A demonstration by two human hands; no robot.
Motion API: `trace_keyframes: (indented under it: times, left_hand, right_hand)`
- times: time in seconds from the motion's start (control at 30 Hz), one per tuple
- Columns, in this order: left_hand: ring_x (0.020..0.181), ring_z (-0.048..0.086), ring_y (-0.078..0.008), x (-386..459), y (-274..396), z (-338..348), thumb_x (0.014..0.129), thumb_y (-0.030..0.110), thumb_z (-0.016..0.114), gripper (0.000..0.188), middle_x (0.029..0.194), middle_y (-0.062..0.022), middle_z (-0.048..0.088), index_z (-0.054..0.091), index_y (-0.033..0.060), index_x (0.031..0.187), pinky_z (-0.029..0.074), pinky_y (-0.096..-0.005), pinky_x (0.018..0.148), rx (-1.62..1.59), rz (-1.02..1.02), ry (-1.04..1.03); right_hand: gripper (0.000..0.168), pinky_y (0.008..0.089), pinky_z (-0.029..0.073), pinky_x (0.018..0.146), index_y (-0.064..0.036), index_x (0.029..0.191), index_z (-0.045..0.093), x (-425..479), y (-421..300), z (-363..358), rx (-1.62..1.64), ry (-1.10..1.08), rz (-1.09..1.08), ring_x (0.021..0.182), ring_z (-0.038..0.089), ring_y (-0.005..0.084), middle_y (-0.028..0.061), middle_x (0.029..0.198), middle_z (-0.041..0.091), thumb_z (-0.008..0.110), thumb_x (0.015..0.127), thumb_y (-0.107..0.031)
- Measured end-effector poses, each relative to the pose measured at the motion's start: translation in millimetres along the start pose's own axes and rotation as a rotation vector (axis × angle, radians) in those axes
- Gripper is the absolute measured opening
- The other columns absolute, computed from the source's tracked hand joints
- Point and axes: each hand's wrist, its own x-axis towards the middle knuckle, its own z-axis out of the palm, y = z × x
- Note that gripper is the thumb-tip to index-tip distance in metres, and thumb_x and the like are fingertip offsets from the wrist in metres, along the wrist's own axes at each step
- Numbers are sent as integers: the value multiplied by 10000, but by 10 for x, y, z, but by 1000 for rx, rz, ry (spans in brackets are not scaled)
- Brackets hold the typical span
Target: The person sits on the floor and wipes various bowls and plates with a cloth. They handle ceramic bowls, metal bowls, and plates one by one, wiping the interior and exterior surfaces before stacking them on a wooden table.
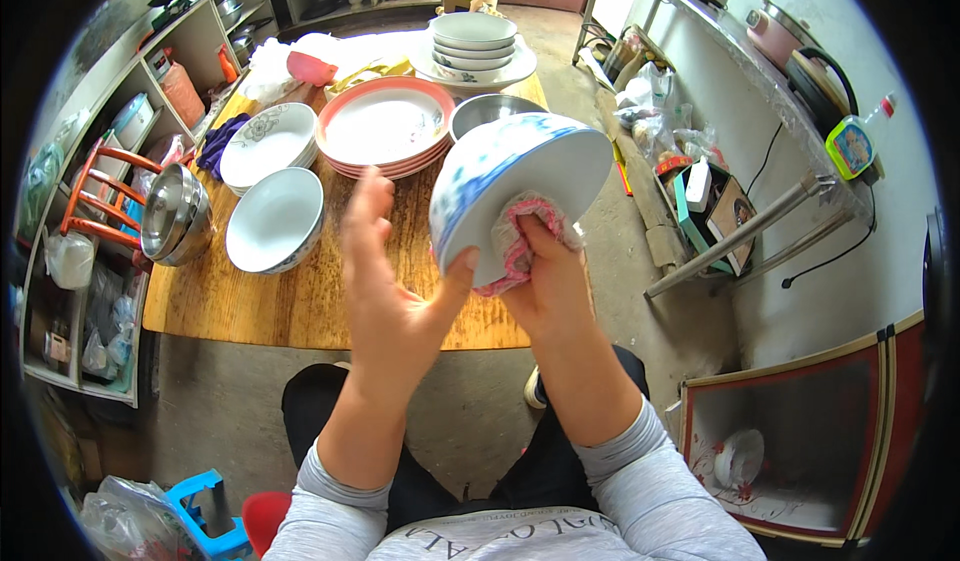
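A large white bowl with blue patterning point(472, 186) is held tilted above the near edge of the table, its inside facing me. My right hand point(551, 283) grips a pink-edged cloth point(525, 242) pressed against the inside of the bowl. Its thumb shows; whether its fingers reach behind the bowl is hidden. At the bowl's left rim is my left hand point(394, 291), slightly blurred, with the thumb touching the rim and the fingers spread away from the outer wall. Beyond the bowl sits a stainless steel basin point(469, 116), partly covered by it.
On the wooden table point(300, 306) stand a white bowl point(274, 219), stacked white plates point(266, 144), red-rimmed plates point(386, 122) and stacked bowls point(472, 32). Metal basins point(176, 216) rest on a red chair point(97, 186) at left. A metal-legged counter point(720, 268) runs along the right.
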Motion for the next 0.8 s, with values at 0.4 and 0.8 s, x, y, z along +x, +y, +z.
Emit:
trace_keyframes:
  times: [0.4, 0.8]
  left_hand:
    - [955, 603, -197, -150, -201, 148, 913, 75, 542, 321, 1038, -119, 634, 516, -21, 1219, 475, -298, 813, -270, -245, -160]
    - [1103, 601, -304, -28, -30, -60, 733, 29, 730, 592, 1231, -188, 585, 478, 0, 1269, 470, -355, 934, -210, 213, -113]
  right_hand:
    - [250, 374, 519, 812, -31, 1164, 539, -112, 97, 38, -4, -41, 132, 988, 615, 227, 95, 1082, 614, 496, 920, -2]
    - [362, 334, 538, 838, 16, 1241, 510, 54, -137, -449, -109, -251, -101, 1005, 633, 220, 150, 1166, 605, 579, 913, -121]
